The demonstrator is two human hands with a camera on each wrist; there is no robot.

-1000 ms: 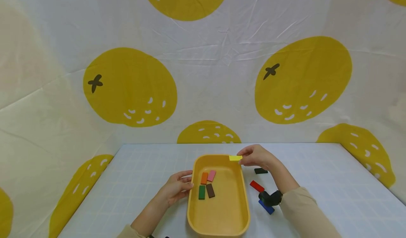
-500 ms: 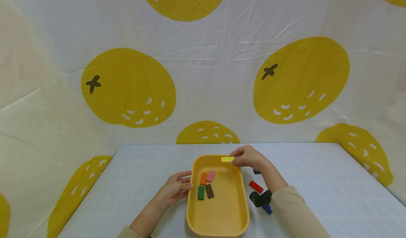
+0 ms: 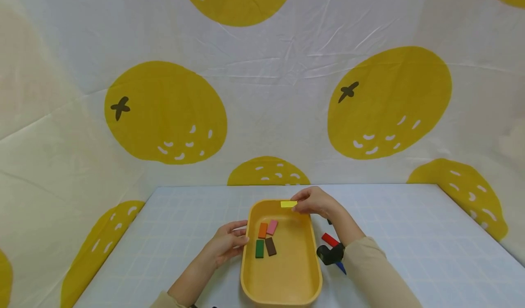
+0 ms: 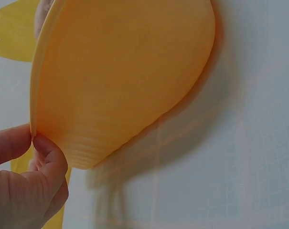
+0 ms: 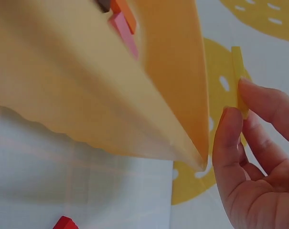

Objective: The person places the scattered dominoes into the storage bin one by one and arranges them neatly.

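A yellow-orange plastic tray [image 3: 287, 280] stands on the table in the head view. My left hand [image 3: 223, 245] pinches its left rim between thumb and fingers, as the left wrist view shows. My right hand [image 3: 316, 202] pinches one end of a flat yellow block [image 3: 288, 204], held over the tray's far rim. In the right wrist view the yellow block [image 5: 237, 71] sticks up from the fingertips, apart from the tray. Inside the tray lie an orange block [image 3: 263, 230], a pink block [image 3: 272, 227], a green block [image 3: 259, 248] and a dark brown block [image 3: 270, 246].
Right of the tray a red block [image 3: 329, 239] lies on the white checked tabletop [image 3: 426, 239]. A blue block [image 3: 341, 267] and a black one are partly hidden by the right arm and its wrist camera. A fruit-patterned cloth [image 3: 279, 116] hangs behind.
My right hand has moved left with the yellow block, from the tray's far right corner toward the middle of its far rim. The left hand keeps its place on the rim.
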